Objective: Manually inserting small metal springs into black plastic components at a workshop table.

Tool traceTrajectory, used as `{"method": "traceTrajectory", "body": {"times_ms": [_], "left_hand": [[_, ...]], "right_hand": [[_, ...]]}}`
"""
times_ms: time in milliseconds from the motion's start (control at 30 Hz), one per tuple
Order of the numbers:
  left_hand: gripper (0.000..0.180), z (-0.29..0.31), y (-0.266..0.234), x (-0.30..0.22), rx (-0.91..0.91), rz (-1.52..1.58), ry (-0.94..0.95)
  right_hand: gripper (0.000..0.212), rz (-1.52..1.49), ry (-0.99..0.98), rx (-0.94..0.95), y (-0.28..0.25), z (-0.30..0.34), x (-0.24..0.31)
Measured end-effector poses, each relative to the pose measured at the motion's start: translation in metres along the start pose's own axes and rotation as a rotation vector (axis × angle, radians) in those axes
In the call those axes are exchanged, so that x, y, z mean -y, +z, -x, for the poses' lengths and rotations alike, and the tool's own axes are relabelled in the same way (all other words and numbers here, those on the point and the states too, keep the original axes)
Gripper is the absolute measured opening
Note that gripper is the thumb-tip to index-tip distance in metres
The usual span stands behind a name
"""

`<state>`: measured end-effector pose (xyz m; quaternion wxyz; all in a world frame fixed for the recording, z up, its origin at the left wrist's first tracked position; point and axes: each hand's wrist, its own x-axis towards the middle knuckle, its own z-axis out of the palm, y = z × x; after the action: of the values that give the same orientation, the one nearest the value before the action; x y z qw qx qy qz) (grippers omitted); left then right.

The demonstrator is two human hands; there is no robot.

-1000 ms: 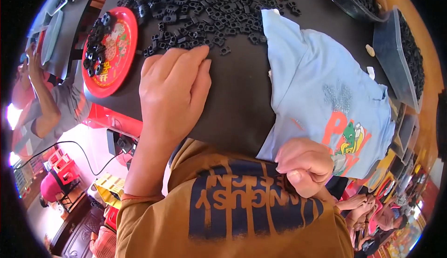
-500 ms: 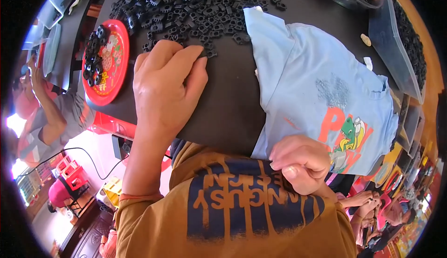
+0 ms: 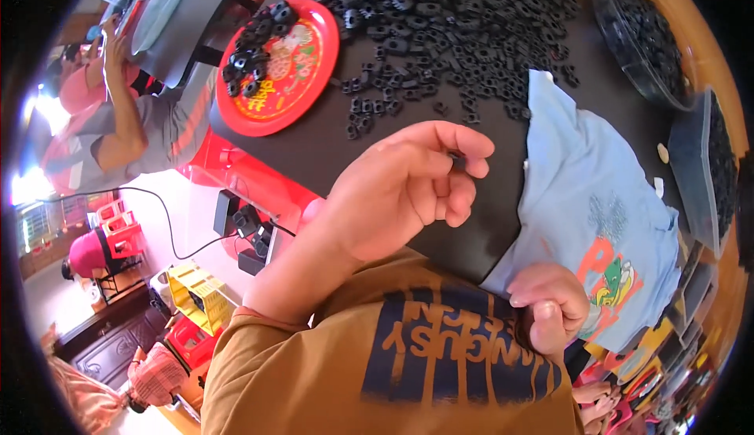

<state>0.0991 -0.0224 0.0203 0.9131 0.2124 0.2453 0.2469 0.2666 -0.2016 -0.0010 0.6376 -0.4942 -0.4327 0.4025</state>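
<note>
My left hand (image 3: 393,187) is raised over the near edge of the dark table (image 3: 467,246), palm turned partly up. A small black piece (image 3: 457,161) is pinched between its fingertips, mostly covered by them. Low at the right, my right hand (image 3: 554,297) is curled by my shirt front, beside the light blue T-shirt (image 3: 561,172) on the table. Whatever its fingers hold, if anything, is hidden. Beyond my hands spreads a pile of small black plastic parts (image 3: 440,34). To its left, a red plate (image 3: 271,125) carries several shiny black pieces (image 3: 250,59).
At the far right stand a clear round tub (image 3: 624,62) and a clear rectangular bin (image 3: 695,176), both with black parts. A pale scrap (image 3: 663,152) lies near the bin. Another person (image 3: 129,124) sits at the left. Black plugs with cables (image 3: 255,234) are beside the table.
My left hand has left the edge of the pile and come back toward me, turning palm up with a small black piece. The right hand stays curled. The whole view has shifted.
</note>
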Motion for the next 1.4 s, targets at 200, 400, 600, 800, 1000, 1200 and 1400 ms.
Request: {"method": "traceTrajectory", "body": {"times_ms": [200,400,600,800,1000,1200,1400], "left_hand": [[0.023,0.006,-0.016,-0.024,0.043,0.101,-0.015],[0.018,0.017,-0.055,-0.086,-0.65,-1.294,0.83],[0.019,0.036,-0.098,-0.143,-0.957,-1.935,0.782],[0.024,0.029,-0.103,-0.153,-0.924,-2.251,0.584],[0.024,0.031,-0.105,-0.15,-0.82,-2.173,0.613],[0.024,0.024,-0.107,-0.143,-0.689,-2.052,0.652],[0.026,0.02,-0.1,-0.144,-0.608,-2.034,0.688]], "right_hand": [[0.019,0.057,0.011,-0.064,0.007,-0.001,0.0],[0.022,0.094,0.031,-0.1,0.008,-0.002,0.009],[0.021,0.082,0.025,-0.099,0.011,-0.003,0.003],[0.02,0.082,0.029,-0.102,0.011,-0.007,0.004],[0.019,0.072,0.017,-0.088,0.01,-0.004,0.004],[0.019,0.049,0.037,-0.092,0.009,-0.003,0.004],[0.019,0.063,0.038,-0.094,0.009,-0.003,0.005]]}}
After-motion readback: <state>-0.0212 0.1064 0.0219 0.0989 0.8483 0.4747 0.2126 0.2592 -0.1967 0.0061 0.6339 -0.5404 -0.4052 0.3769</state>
